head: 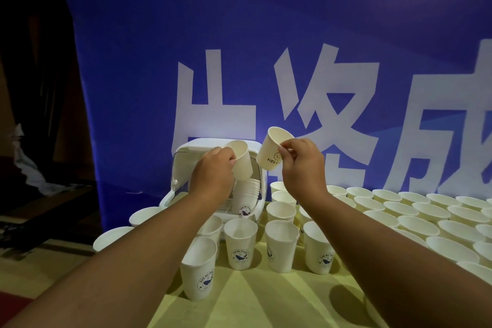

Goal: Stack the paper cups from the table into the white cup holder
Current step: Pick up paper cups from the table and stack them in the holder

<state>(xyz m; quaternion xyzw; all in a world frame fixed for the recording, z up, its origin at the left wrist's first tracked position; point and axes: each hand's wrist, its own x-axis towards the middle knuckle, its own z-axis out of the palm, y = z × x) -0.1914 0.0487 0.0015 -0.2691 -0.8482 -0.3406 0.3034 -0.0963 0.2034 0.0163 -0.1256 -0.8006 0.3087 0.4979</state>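
The white cup holder (186, 157) stands at the table's back left with its lid raised, and a stack of cups (250, 189) shows inside it. My left hand (213, 170) grips a plain paper cup (242, 158), tilted, just above that stack. My right hand (300, 160) holds a second paper cup (271, 152) printed "HELLO" by its rim, in the air to the right of the holder. Several loose paper cups (241, 242) stand upright on the table below both hands.
The table has a pale yellow cloth (266, 298). Many more upright cups (415, 210) fill its right side in rows. A blue banner (239, 34) with large white characters hangs right behind. Dark floor and clutter lie to the left.
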